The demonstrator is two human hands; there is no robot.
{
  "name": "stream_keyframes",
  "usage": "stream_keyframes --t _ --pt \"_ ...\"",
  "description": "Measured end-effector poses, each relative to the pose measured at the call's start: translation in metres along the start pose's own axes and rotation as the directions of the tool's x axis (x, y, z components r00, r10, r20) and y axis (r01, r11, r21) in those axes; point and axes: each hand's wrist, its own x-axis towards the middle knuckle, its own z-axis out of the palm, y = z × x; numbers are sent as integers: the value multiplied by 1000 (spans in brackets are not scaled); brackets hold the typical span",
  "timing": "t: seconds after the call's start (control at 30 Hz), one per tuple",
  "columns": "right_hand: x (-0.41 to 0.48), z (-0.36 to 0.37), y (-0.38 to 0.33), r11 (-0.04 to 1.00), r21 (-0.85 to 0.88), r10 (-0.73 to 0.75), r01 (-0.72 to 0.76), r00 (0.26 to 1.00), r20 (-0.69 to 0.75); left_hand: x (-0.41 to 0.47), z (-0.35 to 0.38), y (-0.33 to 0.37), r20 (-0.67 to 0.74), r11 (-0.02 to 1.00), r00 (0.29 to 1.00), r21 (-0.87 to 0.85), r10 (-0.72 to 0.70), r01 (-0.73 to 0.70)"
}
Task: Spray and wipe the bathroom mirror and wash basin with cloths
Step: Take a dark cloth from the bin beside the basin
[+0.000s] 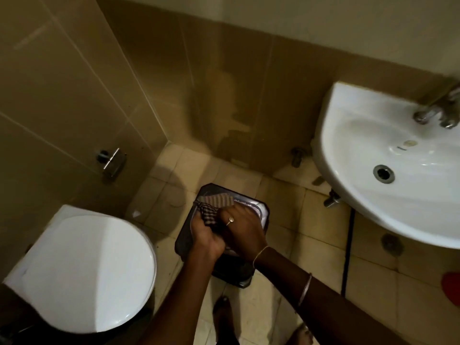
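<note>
Left hand curled tight round a bunched checked cloth, knuckles toward the camera. Right hand, ring on one finger, closed over the same bundle from the other side, the two hands touching. Striped cloth pokes out beyond the fingers, over the far part of a dark square bin; cannot tell whether it lies on the lid or hangs from the grip. Both hands sit directly over the bin, which stands on the floor tiles. Judgement: cloths being gathered or wrung here, wiping not yet under way. Wash basin hangs on the wall to the right of the bin and higher, well apart from the hands; drain uncovered, tap at its far edge, blurred. Toilet lid, down, to the left of the bin. Mirror not in view, and no spray bottle in view either. Risks from here: two cloths are held as one wad, so when the hands part one may slip out and drop onto the tiles beside the bin, picking up dirt that then goes onto the basin. If the cloth is wet, twisting it drips water near the bare foot on the near side of the bin, a slip hazard. Swinging the hands right and up from the bin, a knuckle could catch the basin's front rim.
</note>
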Motion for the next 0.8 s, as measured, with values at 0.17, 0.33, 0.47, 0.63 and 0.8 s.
stream_keyframes --t 0.17,0.33,0.47,0.63,0.8 --pt "-32 -39 7 981 -102 -185 165 954 -234 -41 27 -6 196 999 980 -25 -17 22" --pt "-62 -107 14 987 -62 -160 149 954 -255 -88 75 -17 406 992 909 112 -95 54" --pt "-76 -165 17 994 -78 -97 78 955 -279 -128 126 -36 452 982 875 148 -173 118" --pt "-82 -232 23 963 -271 -87 17 965 -247 -167 187 -68 578 960 780 261 -241 103" --pt "-106 -293 40 991 -105 29 -78 913 -407 -195 237 -108 628 949 728 301 -275 99"
